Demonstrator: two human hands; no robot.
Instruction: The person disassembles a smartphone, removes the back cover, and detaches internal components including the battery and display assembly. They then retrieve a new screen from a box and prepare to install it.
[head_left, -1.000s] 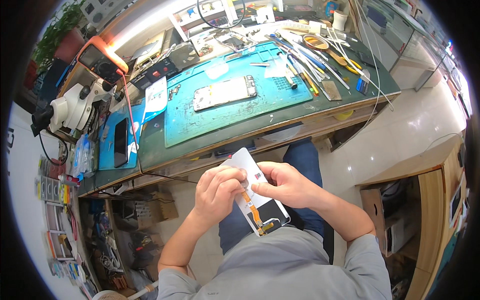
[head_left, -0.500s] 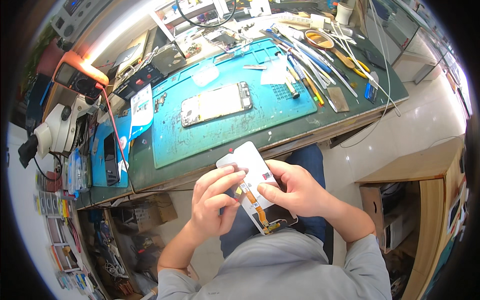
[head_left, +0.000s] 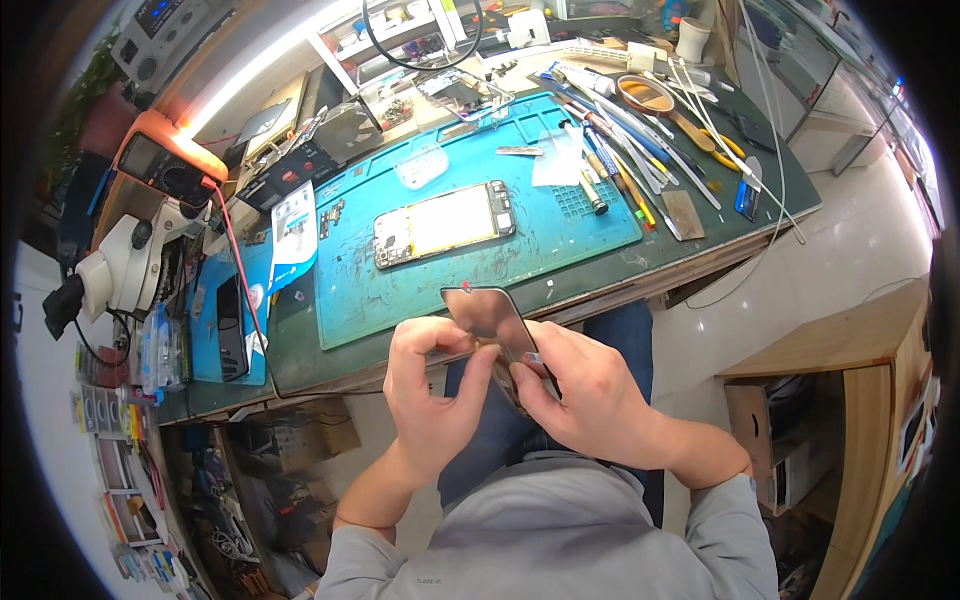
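Observation:
Over my lap, just off the bench's front edge, I hold a phone screen panel (head_left: pixel 491 312) tilted, with a dark reflective face and a small red tab at its top. My right hand (head_left: pixel 583 382) is closed on its right edge, thumb in front. My left hand (head_left: pixel 432 375) pinches thumb and fingertips together at the panel's left side; what they grip is too small to make out. On the blue repair mat (head_left: pixel 345 315) beyond lies an opened phone body (head_left: pixel 447 225) with a white, yellow-edged middle. The panel's lower part is mostly hidden by my hands.
Tweezers, pens and other slim tools (head_left: pixel 640 150) lie piled at the bench's right. An orange multimeter (head_left: pixel 170 160) with a red lead stands left, above a microscope (head_left: pixel 115 270). A dark phone (head_left: pixel 232 325) rests at the left. A wooden cabinet (head_left: pixel 800 350) stands right.
The panel has turned from its pale back with the orange flex cable to a steeper tilt showing a dark reflective surface. My left fingers have closed into a pinch; my right hand keeps its grip.

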